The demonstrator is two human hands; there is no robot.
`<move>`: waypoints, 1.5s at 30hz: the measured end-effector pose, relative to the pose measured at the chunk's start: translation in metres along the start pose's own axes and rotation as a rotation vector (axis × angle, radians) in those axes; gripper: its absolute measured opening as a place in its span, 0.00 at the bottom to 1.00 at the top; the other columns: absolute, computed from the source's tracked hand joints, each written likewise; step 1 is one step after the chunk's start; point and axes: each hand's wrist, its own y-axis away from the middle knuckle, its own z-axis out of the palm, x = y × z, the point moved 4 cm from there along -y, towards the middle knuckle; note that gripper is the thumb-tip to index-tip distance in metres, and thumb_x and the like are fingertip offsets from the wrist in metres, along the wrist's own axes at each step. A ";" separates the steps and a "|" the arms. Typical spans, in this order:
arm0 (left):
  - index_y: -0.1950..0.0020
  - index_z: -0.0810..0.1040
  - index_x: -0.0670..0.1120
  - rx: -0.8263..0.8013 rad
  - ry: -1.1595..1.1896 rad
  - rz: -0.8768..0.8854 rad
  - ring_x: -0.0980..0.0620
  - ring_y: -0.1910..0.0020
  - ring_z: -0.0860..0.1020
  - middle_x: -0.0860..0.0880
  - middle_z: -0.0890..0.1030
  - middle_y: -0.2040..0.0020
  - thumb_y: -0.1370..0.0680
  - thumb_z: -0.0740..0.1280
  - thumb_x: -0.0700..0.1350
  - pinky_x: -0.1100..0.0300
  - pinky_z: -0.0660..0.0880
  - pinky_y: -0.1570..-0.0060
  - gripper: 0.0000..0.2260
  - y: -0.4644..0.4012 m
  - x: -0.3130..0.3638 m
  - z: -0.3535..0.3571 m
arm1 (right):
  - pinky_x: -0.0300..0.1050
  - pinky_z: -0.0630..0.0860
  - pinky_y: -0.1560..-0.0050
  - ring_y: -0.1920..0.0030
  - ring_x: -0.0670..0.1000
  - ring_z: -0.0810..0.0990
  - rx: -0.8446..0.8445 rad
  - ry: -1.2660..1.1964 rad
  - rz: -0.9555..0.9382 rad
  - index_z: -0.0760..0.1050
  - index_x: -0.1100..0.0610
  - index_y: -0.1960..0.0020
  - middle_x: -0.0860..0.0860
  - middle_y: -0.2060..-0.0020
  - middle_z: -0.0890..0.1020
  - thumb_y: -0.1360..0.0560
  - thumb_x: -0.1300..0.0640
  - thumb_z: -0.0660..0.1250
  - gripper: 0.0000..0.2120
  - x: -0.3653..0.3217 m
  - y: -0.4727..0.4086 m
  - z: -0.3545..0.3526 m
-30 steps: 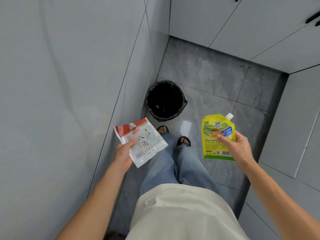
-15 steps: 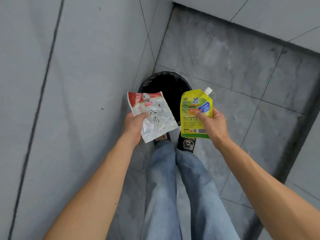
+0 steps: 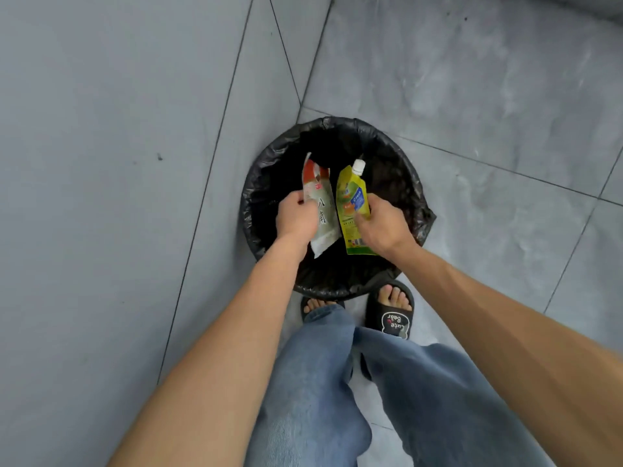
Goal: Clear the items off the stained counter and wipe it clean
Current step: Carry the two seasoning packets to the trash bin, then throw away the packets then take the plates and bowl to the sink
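Hands hover over a black-lined trash bin [image 3: 397, 183] standing on the floor in a corner. The left hand [image 3: 296, 220] pinches a white-and-red spice packet [image 3: 319, 210]; the right hand [image 3: 382, 224] pinches a yellow spouted pouch [image 3: 351, 210], cap toward twelve o'clock. Both hang upright over the bin's mouth, probably so that letting go drops them inside. Sandalled feet [image 3: 392, 311] stand at six o'clock, just beside the rim. A grey tiled wall [image 3: 118, 163] rises at nine o'clock. Nothing blocks the opening.

Over the black-lined bin [image 3: 269, 170], the left hand [image 3: 295, 217] grips a red-and-white packet [image 3: 320, 200] and the right hand [image 3: 382, 222] grips a yellow spouted pouch [image 3: 350, 197], side by side, above slippered feet
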 end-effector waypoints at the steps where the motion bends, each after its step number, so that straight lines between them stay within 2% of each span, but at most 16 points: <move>1: 0.34 0.82 0.50 -0.021 -0.028 -0.011 0.44 0.40 0.83 0.47 0.85 0.41 0.19 0.63 0.43 0.44 0.80 0.36 0.15 -0.004 -0.003 0.004 | 0.59 0.80 0.44 0.47 0.64 0.83 -0.005 0.031 0.014 0.77 0.58 0.37 0.59 0.47 0.85 0.17 0.55 0.61 0.12 0.002 -0.005 0.003; 4: 0.25 0.75 0.51 -0.053 -0.103 -0.049 0.46 0.36 0.78 0.49 0.80 0.33 0.17 0.65 0.49 0.46 0.77 0.32 0.19 -0.006 -0.015 0.007 | 0.54 0.75 0.33 0.33 0.63 0.79 0.000 0.084 0.036 0.70 0.59 0.23 0.60 0.36 0.82 0.18 0.61 0.63 0.23 0.004 -0.005 0.007; 6: 0.25 0.75 0.51 -0.060 -0.115 -0.057 0.47 0.37 0.79 0.49 0.80 0.34 0.16 0.64 0.48 0.46 0.78 0.32 0.19 0.005 -0.019 0.001 | 0.51 0.72 0.30 0.30 0.62 0.76 0.002 0.070 0.029 0.65 0.61 0.21 0.59 0.32 0.80 0.19 0.65 0.63 0.27 0.000 0.008 0.005; 10: 0.29 0.78 0.50 -0.113 -0.101 -0.072 0.50 0.41 0.83 0.49 0.84 0.40 0.15 0.63 0.46 0.49 0.81 0.38 0.14 0.065 -0.018 -0.018 | 0.48 0.75 0.31 0.34 0.56 0.80 -0.008 -0.012 -0.023 0.70 0.57 0.23 0.55 0.35 0.82 0.18 0.62 0.63 0.23 -0.010 0.055 -0.011; 12: 0.31 0.79 0.49 -0.141 -0.095 -0.083 0.51 0.43 0.84 0.49 0.85 0.42 0.14 0.62 0.45 0.51 0.81 0.39 0.13 0.108 -0.014 -0.030 | 0.47 0.77 0.34 0.40 0.52 0.83 -0.025 -0.045 -0.021 0.74 0.53 0.26 0.50 0.40 0.85 0.17 0.59 0.63 0.19 -0.011 0.091 -0.027; 15: 0.31 0.78 0.46 -0.150 -0.129 -0.112 0.48 0.44 0.83 0.46 0.84 0.42 0.13 0.61 0.43 0.53 0.79 0.45 0.13 0.178 -0.009 -0.051 | 0.51 0.79 0.38 0.46 0.52 0.84 -0.050 -0.074 0.063 0.80 0.52 0.33 0.48 0.49 0.86 0.18 0.57 0.64 0.15 -0.005 0.160 -0.056; 16: 0.30 0.78 0.44 -0.149 -0.140 -0.126 0.48 0.45 0.82 0.45 0.84 0.41 0.14 0.62 0.43 0.57 0.79 0.50 0.13 0.201 -0.009 -0.060 | 0.51 0.79 0.38 0.46 0.53 0.84 -0.059 -0.070 0.093 0.80 0.52 0.34 0.48 0.49 0.86 0.19 0.57 0.64 0.14 -0.003 0.184 -0.067; 18: 0.30 0.78 0.43 -0.146 -0.172 -0.133 0.49 0.49 0.81 0.44 0.83 0.42 0.14 0.62 0.43 0.61 0.75 0.58 0.13 0.251 -0.009 -0.078 | 0.45 0.78 0.41 0.46 0.52 0.84 -0.074 -0.037 0.134 0.81 0.50 0.36 0.50 0.47 0.87 0.19 0.56 0.65 0.14 0.003 0.235 -0.088; 20: 0.32 0.78 0.43 -0.169 -0.218 -0.130 0.51 0.53 0.81 0.44 0.84 0.42 0.14 0.61 0.43 0.59 0.74 0.59 0.13 0.301 -0.006 -0.096 | 0.41 0.76 0.46 0.46 0.52 0.84 -0.094 0.000 0.159 0.81 0.50 0.35 0.51 0.46 0.87 0.18 0.54 0.65 0.13 0.007 0.284 -0.112; 24: 0.34 0.79 0.44 -0.205 -0.295 -0.110 0.52 0.53 0.82 0.43 0.84 0.42 0.14 0.62 0.42 0.60 0.75 0.58 0.11 0.397 0.006 -0.132 | 0.48 0.80 0.42 0.44 0.55 0.85 -0.125 -0.005 0.227 0.81 0.50 0.36 0.53 0.45 0.86 0.18 0.54 0.64 0.13 0.008 0.381 -0.158; 27: 0.33 0.79 0.41 -0.205 -0.368 -0.094 0.49 0.53 0.81 0.41 0.84 0.42 0.14 0.61 0.41 0.63 0.73 0.61 0.12 0.461 0.023 -0.159 | 0.42 0.77 0.56 0.48 0.54 0.86 -0.126 -0.022 0.242 0.80 0.52 0.36 0.53 0.45 0.86 0.18 0.56 0.64 0.12 0.002 0.442 -0.192; 29: 0.33 0.78 0.41 -0.202 -0.403 -0.070 0.49 0.55 0.81 0.41 0.83 0.43 0.13 0.61 0.40 0.60 0.72 0.62 0.12 0.495 0.031 -0.176 | 0.41 0.77 0.58 0.49 0.54 0.87 -0.109 -0.094 0.253 0.80 0.52 0.36 0.54 0.45 0.86 0.18 0.57 0.64 0.12 -0.003 0.476 -0.209; 35: 0.35 0.79 0.45 -0.159 -0.442 -0.029 0.48 0.51 0.83 0.44 0.85 0.43 0.14 0.61 0.42 0.53 0.76 0.51 0.11 0.545 0.044 -0.205 | 0.48 0.81 0.45 0.49 0.54 0.87 -0.017 -0.237 0.215 0.80 0.53 0.36 0.54 0.45 0.86 0.18 0.57 0.65 0.12 -0.014 0.537 -0.237; 39: 0.36 0.80 0.44 -0.173 -0.516 0.008 0.49 0.55 0.83 0.45 0.86 0.47 0.14 0.63 0.41 0.55 0.75 0.55 0.10 0.555 0.038 -0.217 | 0.49 0.80 0.44 0.50 0.51 0.87 0.059 -0.337 0.198 0.80 0.52 0.37 0.52 0.46 0.86 0.19 0.57 0.65 0.12 -0.013 0.562 -0.245; 43: 0.39 0.80 0.44 -0.197 -0.612 0.014 0.50 0.58 0.81 0.45 0.85 0.50 0.14 0.63 0.40 0.58 0.73 0.61 0.08 0.558 0.041 -0.230 | 0.42 0.78 0.51 0.52 0.50 0.87 0.137 -0.424 0.246 0.80 0.52 0.37 0.52 0.45 0.85 0.19 0.57 0.65 0.13 -0.002 0.585 -0.235; 45: 0.39 0.79 0.44 -0.242 -0.670 0.029 0.50 0.59 0.80 0.45 0.84 0.51 0.15 0.62 0.40 0.58 0.72 0.62 0.08 0.556 0.045 -0.233 | 0.45 0.79 0.49 0.51 0.52 0.87 0.204 -0.490 0.313 0.81 0.53 0.38 0.52 0.46 0.86 0.20 0.57 0.66 0.12 0.011 0.602 -0.222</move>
